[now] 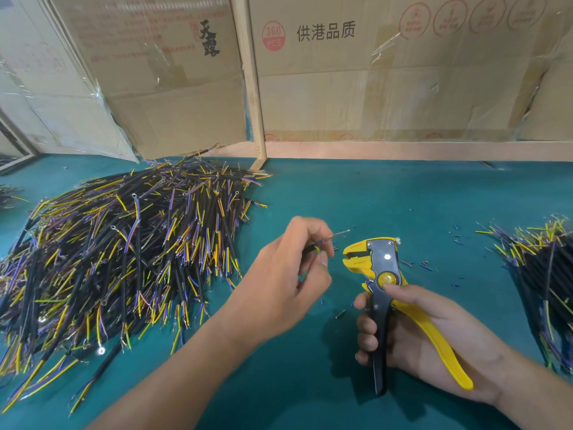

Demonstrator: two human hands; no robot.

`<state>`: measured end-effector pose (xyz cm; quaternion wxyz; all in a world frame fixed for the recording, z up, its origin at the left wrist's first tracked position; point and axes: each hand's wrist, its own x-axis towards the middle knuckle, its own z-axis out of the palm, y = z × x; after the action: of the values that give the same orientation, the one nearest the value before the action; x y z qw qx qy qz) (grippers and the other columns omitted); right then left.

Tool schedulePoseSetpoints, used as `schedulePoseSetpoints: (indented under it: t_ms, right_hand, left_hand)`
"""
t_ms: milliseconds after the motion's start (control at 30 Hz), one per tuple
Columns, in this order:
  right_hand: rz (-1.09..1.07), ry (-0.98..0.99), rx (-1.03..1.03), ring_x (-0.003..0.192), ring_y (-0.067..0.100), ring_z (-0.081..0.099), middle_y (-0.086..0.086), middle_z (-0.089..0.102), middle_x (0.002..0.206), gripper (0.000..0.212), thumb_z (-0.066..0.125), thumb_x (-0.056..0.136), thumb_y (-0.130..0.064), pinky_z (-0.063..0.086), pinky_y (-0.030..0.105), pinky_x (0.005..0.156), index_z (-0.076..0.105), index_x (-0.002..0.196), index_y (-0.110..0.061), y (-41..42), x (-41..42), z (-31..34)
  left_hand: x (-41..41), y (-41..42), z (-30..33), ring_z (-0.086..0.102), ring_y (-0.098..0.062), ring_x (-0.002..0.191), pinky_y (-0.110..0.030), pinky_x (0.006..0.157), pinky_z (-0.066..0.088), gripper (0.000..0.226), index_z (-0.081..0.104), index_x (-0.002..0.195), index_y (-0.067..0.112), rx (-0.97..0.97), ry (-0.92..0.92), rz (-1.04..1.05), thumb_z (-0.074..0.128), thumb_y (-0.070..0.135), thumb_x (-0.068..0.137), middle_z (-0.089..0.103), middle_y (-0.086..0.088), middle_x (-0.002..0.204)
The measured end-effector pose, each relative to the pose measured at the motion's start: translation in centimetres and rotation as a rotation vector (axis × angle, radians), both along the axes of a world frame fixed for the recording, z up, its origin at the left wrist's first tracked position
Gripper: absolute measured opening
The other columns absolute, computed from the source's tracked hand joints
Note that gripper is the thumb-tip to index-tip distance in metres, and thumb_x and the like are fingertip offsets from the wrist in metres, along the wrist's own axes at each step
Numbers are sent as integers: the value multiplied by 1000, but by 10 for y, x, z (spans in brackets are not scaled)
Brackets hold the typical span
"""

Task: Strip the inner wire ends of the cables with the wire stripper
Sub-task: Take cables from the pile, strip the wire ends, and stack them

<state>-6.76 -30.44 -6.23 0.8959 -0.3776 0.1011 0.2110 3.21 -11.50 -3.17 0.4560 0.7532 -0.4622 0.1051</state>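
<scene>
Item: cable, in work. Position — above the green mat, just left of the stripper's head and apart from it. One inner wire points up and right with a bare metal end showing; blue and yellow inner wires show between the fingers. The black sheath is mostly hidden by the hand.

Holder: left hand. Fingers curled, thumb and fingertips pinching the cable near its split end.

Item: wire stripper, yellow and grey, head up and to the left, jaws slightly parted with nothing between them. Handles spread wide apart — the yellow one runs down and right across the palm, the dark one points down.

Holder: right hand. Fingers wrapped round the dark handle, thumb resting near the yellow pivot knob.

Surroundings: green mat, scattered with short offcuts of insulation around the stripper. Large pile of cables to the left, black sheaths with yellow, blue and brown inner wires. Smaller pile at the right edge. Cardboard boxes with printed characters stand behind, along a wooden frame.
</scene>
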Motion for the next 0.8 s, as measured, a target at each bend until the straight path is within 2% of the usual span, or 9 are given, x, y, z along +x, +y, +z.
schedulePoseSetpoints:
  t_ms: [133, 233, 300, 367, 467, 567, 633, 700, 800]
  right_hand:
    - [-23, 8, -13, 62, 33, 53, 19, 50, 75, 60, 96, 47, -29, 54, 51, 67, 69, 91, 2, 1, 1, 1]
    - [-38, 11, -24, 61, 33, 52, 19, 49, 74, 64, 97, 41, -28, 54, 51, 64, 69, 89, 2, 3, 1, 3]
    - [-53, 20, -31, 59, 32, 52, 18, 49, 73, 65, 98, 38, -28, 54, 51, 63, 69, 88, 2, 4, 1, 4]
    - [-48, 24, -28, 60, 33, 52, 19, 49, 73, 60, 95, 43, -27, 55, 51, 63, 69, 88, 3, 4, 1, 4]
    - [-35, 15, -10, 61, 33, 52, 19, 49, 74, 59, 95, 46, -27, 54, 51, 64, 69, 90, 2, 3, 1, 3]
    - [-35, 10, -16, 61, 33, 52, 19, 49, 74, 62, 96, 43, -28, 54, 51, 64, 69, 89, 2, 3, 1, 2]
    - [-26, 3, -11, 62, 33, 53, 19, 50, 75, 60, 96, 47, -28, 55, 50, 66, 69, 91, 2, 2, 1, 1]
    - [-6, -4, -1, 64, 33, 54, 19, 51, 76, 57, 94, 52, -29, 55, 51, 68, 69, 93, 2, 1, 0, 1]
    - [5, -3, -11, 64, 33, 54, 19, 51, 77, 57, 94, 53, -29, 54, 52, 69, 69, 94, 2, 0, 0, 1]
  left_hand:
    - [0, 0, 1, 42, -15, 61, -16, 58, 34, 14, 43, 110, 16, -35, 79, -72, 38, 22, 99, 59, 7, 93]
    - [2, -2, 0, 41, -24, 60, -37, 58, 37, 22, 50, 109, 19, -70, 173, -39, 31, 30, 103, 64, 10, 91]
    - [3, -4, 0, 41, -29, 62, -43, 61, 38, 22, 53, 104, 24, -72, 224, -10, 33, 32, 102, 66, 10, 90]
    - [5, -5, -1, 41, -27, 62, -39, 59, 39, 22, 56, 100, 23, -68, 233, -3, 36, 32, 103, 63, 14, 82]
    - [7, -5, -1, 42, -14, 64, -24, 59, 38, 21, 57, 100, 22, -58, 230, -14, 40, 32, 104, 58, 24, 77]
    - [9, -6, -2, 46, -21, 70, -37, 65, 45, 15, 53, 99, 31, -67, 301, -51, 42, 40, 100, 57, 21, 82]
    - [8, -5, -2, 46, -23, 69, -42, 63, 46, 13, 52, 98, 33, -70, 304, -60, 42, 42, 100, 56, 19, 82]
    - [7, -5, -2, 45, -21, 66, -39, 60, 44, 11, 52, 97, 33, -80, 321, -64, 44, 42, 99, 58, 18, 82]
    - [4, -6, -2, 43, -9, 61, -25, 57, 39, 9, 54, 90, 34, -137, 394, -78, 49, 40, 93, 58, 13, 76]
